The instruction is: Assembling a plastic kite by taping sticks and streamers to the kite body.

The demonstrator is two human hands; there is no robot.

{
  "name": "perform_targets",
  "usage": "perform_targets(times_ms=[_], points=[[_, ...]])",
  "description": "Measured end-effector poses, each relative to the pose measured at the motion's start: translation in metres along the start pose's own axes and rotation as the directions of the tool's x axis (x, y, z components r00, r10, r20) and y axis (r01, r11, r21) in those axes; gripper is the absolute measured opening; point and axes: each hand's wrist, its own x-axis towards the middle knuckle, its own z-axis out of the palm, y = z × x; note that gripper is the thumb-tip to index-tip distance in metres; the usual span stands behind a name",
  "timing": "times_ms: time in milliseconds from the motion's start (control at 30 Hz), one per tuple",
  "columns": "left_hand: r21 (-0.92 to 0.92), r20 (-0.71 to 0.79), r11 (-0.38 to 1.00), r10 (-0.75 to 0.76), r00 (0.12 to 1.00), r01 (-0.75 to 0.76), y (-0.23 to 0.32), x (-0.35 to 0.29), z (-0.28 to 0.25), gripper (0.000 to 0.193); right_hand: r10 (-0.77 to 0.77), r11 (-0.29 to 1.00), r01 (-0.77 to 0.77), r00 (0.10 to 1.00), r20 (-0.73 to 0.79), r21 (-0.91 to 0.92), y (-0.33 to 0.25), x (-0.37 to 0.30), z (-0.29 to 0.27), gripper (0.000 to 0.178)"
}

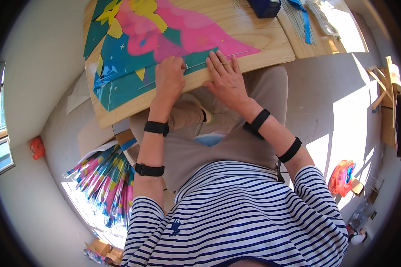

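A brightly printed sheet (196, 33), pink, teal and yellow like a kite sail, lies across the wooden table. Along its near edge runs a thin rod (240, 53), with a small pale fitting (186, 67) partway along it. My left hand (169, 76) is closed over the rod, its thumb and forefinger beside the fitting; the fingertips are partly hidden. Just to the right, my right hand (226, 80) lies flat with fingers stretched over the sheet's edge and the rod.
The wooden table (276, 46) holds a dark blue box (265, 8), thin rods, a blue strip (306, 26) and a clear tray (323, 18) at the far right. Lower left is a pile of folded printed sheets (104, 182). An orange bag (341, 178) sits on the floor at right.
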Motion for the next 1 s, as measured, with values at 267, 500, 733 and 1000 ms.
perform_targets(times_ms=[267,500,733,1000], points=[[-0.01,0.032,1.0,-0.015,0.999,0.015,-0.0007,-0.0009,-0.0005,0.005,0.017,1.0,-0.017,1.0,-0.004,0.017,-0.0014,-0.0006,-0.001,0.072],[0.008,0.026,1.0,-0.004,1.0,0.004,-0.0002,-0.0017,-0.0016,0.006,0.02,0.999,-0.02,1.0,-0.007,0.025,-0.0015,0.0011,-0.0011,0.073],[0.001,0.027,1.0,-0.004,1.0,0.004,-0.0009,-0.0021,-0.0012,0.007,0.025,0.999,-0.025,1.0,-0.001,0.034,-0.0023,0.0004,-0.001,0.073],[0.001,0.029,1.0,-0.007,1.0,0.007,0.0001,-0.0017,-0.0021,0.007,0.032,0.998,-0.032,0.999,-0.002,0.049,-0.0033,0.001,-0.0022,0.073]])
